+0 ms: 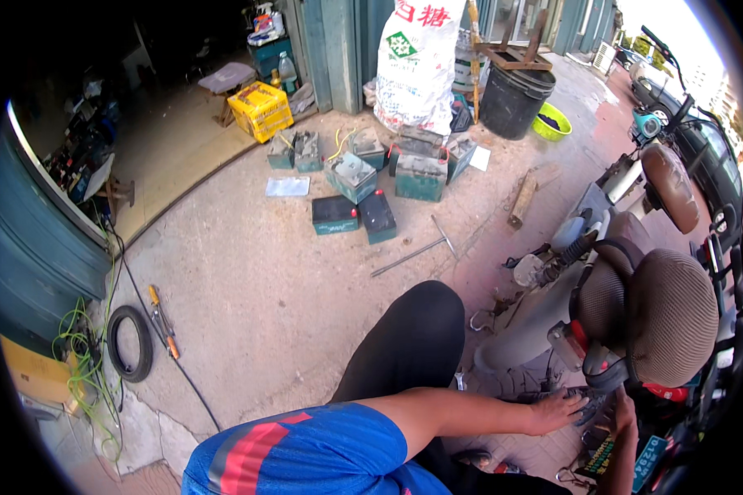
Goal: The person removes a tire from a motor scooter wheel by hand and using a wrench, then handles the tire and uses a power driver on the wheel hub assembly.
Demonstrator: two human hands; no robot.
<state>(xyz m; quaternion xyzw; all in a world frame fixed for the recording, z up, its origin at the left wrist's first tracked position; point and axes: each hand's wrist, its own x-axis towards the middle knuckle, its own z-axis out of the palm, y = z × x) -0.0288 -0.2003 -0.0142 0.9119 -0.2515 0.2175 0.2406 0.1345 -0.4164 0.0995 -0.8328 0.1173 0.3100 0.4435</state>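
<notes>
My left hand (558, 412) reaches across to the rear of a parked electric scooter (527, 330). Its fingers are spread over a dark, ridged part (584, 403) below the seat, whose kind I cannot make out. Just to the right, my right hand (626, 415) is raised at the scooter's tail with its fingers bent together; what they close on is hidden. Above both hands is the brown mesh-covered seat (673, 318), with a red tail light (566, 345) beside it. A green number plate (650, 462) is next to my right forearm.
Several used batteries (421, 177) lie ahead, near a T-handled wrench (413, 256) and a wooden block (522, 202). A white sack (417, 66) and black bucket (516, 99) stand behind. At left are a tyre (130, 343), screwdriver-like tools (163, 320) and a green cord (82, 371).
</notes>
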